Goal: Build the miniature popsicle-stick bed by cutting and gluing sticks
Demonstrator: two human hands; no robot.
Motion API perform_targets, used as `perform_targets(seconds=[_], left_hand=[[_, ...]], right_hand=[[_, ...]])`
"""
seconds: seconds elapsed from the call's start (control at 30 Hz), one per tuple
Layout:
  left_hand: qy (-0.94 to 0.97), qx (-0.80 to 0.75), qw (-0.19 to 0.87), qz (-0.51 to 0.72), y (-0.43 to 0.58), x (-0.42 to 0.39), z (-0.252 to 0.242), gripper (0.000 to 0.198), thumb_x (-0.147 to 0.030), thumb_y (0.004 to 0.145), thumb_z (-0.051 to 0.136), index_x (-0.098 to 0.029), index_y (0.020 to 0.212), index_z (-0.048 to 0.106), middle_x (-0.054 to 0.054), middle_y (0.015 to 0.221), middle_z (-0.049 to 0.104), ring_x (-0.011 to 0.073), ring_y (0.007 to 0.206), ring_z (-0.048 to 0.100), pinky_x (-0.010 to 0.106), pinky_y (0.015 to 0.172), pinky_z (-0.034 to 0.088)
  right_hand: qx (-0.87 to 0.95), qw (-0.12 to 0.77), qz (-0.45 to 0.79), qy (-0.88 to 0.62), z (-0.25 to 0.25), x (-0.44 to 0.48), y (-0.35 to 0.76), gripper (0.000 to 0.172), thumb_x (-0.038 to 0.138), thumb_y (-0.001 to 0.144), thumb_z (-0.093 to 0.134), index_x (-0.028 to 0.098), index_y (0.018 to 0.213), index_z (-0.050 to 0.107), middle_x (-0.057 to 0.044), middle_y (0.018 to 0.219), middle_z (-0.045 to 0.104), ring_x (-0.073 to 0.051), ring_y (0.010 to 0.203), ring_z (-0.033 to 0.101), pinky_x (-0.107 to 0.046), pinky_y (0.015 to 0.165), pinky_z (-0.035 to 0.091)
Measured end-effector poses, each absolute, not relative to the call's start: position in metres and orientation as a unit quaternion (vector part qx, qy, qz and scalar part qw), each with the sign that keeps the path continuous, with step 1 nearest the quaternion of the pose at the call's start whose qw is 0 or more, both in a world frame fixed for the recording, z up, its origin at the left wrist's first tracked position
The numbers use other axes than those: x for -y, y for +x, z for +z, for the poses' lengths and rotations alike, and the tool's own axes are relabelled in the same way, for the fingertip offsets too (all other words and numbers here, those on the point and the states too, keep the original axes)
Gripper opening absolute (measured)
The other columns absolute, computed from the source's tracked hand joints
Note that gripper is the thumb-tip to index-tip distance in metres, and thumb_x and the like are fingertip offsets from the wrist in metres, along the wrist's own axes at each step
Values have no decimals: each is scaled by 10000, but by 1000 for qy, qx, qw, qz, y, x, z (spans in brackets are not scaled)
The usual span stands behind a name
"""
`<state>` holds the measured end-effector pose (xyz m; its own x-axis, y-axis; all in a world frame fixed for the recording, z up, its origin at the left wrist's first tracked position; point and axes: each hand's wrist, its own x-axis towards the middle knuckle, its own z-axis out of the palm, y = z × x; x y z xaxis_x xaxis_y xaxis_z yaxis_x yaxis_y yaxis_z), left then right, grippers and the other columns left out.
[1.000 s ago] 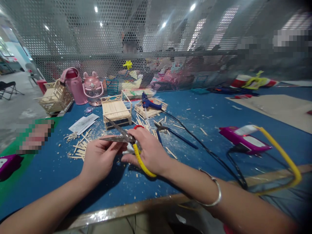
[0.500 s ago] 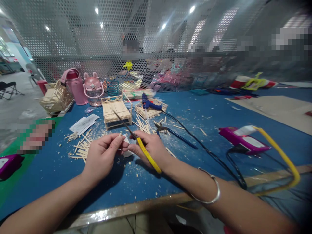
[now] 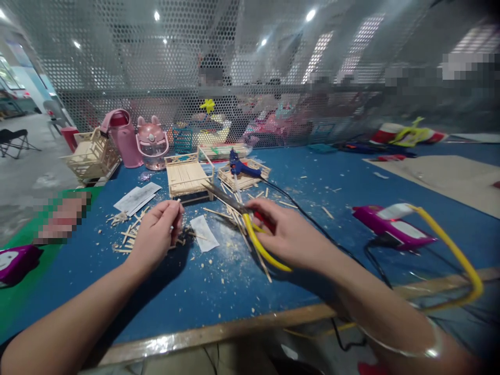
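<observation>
Hands well apart here: your right [image 3: 287, 229] is wrapped around the yellow-handled scissors [image 3: 249, 225] above some loose sticks [image 3: 216, 213], your left [image 3: 154, 229] pinches a tiny pale bit [image 3: 178, 201], paper slip [image 3: 205, 234] between them on the counter [image 3: 195, 307].

The scissors [image 3: 242, 207] have dark metal blades and handles of yellow and red. They are held in the right hand [image 3: 289, 237], above the blue counter [image 3: 183, 304], with blades pointing away and leftwards. A small pale piece [image 3: 178, 200] is pinched in the left hand [image 3: 154, 232], mostly hidden.
</observation>
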<state>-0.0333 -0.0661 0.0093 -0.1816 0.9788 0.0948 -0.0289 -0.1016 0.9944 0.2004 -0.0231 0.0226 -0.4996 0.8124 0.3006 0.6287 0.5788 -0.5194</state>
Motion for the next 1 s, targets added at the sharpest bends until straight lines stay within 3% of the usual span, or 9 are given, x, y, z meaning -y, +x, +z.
perform_targets(seconds=[0.27, 0.43, 0.57, 0.63, 0.73, 0.83, 1.0], left_hand=[[585, -586, 291, 478, -34, 67, 8, 283, -406, 805, 512, -159, 746, 640, -47, 461, 452, 90, 415, 386, 199, 398, 275], [659, -566, 231, 439, -28, 71, 7, 265, -348, 819, 483, -177, 686, 635, -39, 476, 489, 107, 454, 422, 209, 447, 300], [680, -568, 229, 404, -28, 69, 4, 304, -334, 829, 448, -181, 600, 577, -30, 488, 485, 114, 478, 428, 217, 469, 301], [683, -576, 231, 385, -28, 69, 4, 337, -342, 839, 417, -180, 571, 542, -27, 494, 468, 116, 491, 424, 224, 480, 299], [696, -579, 245, 346, -28, 69, 4, 354, -361, 856, 382, -175, 595, 532, -24, 537, 471, 120, 537, 429, 231, 512, 307], [714, -561, 269, 320, -27, 71, 4, 344, -360, 867, 363, -173, 626, 521, -33, 570, 474, 115, 567, 427, 229, 539, 313], [716, -559, 291, 301, -24, 71, 1, 341, -351, 872, 360, -176, 596, 457, -46, 547, 421, 103, 545, 398, 228, 523, 288]], right_hand=[[815, 150, -19, -560, 3, 39, 276, 346, 288, 782, 454, 122, 1033, 626, -143, 729, 671, -262, 583, 620, -380, 493, 446], [781, 62, -96, -614, -2, 16, 277, 375, 327, 819, 426, 139, 1087, 610, -158, 828, 668, -287, 663, 628, -378, 485, 432], [792, -12, -147, -593, 19, 10, 255, 287, 293, 826, 460, 163, 987, 659, -165, 812, 638, -303, 698, 613, -355, 475, 402], [846, 49, -151, -509, 31, 13, 232, 280, 215, 841, 432, 150, 1019, 638, -161, 882, 637, -290, 780, 607, -375, 562, 437], [938, 160, -37, -307, 38, 17, 190, 262, 185, 841, 476, 166, 1071, 600, -103, 987, 649, -212, 896, 590, -329, 731, 456], [964, 178, -1, -195, 30, 17, 154, 191, 205, 871, 468, 148, 963, 626, -71, 830, 666, -156, 753, 586, -274, 649, 435], [968, 180, 10, -174, 13, 9, 142, 203, 192, 877, 469, 138, 789, 644, -48, 718, 658, -126, 644, 562, -246, 565, 391]])
